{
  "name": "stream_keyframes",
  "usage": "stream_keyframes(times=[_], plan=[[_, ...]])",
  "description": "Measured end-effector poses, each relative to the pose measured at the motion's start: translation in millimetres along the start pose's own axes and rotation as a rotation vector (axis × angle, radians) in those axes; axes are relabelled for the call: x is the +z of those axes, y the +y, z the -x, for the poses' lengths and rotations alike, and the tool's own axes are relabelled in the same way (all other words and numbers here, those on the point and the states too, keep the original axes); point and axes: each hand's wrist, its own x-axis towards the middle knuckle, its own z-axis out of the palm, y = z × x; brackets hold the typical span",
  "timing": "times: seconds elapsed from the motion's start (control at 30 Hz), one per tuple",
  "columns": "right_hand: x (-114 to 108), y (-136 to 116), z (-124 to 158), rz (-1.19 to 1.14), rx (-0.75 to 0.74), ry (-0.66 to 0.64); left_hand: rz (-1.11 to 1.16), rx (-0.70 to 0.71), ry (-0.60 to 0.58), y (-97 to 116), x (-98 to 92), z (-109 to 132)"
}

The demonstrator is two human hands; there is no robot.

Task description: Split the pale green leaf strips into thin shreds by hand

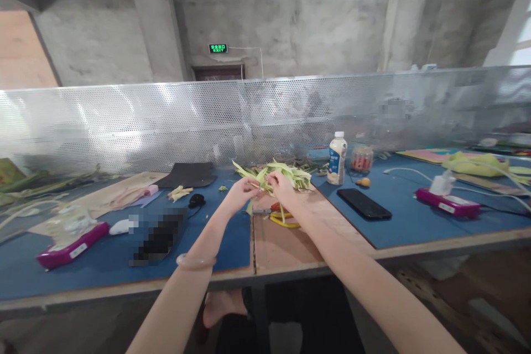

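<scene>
Over the middle of the table my left hand [243,194] and my right hand [281,186] are close together, fingers pinched. Between them runs a pale green leaf strip [262,187], partly hidden by the fingers. Just behind lies a loose pile of pale green leaf strips [296,174]. Below my right hand rests a hand tool with yellow handles [285,224] and some red near its middle; my forearm and a hanging strip cover part of it. A pale bangle circles my left wrist.
A white-capped bottle [336,159], a jar [362,159] and a black phone [364,203] are on the right. Magenta power strips [448,203] lie at both sides. A white mouse [122,226] and black sheet [186,175] are left. A perforated metal screen [186,121] stands behind.
</scene>
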Motion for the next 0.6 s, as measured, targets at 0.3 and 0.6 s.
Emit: stream_keyframes(times=[0.3,0.6], plan=[[-2.2,-3.7,0.7,0.014,0.043,0.038,-0.047,-0.024,-0.015,6.3,1.2,3.1],[-4.7,-3.3,-0.1,-0.022,0.009,-0.031,0.096,-0.095,-0.040,7.2,2.5,4.3]])
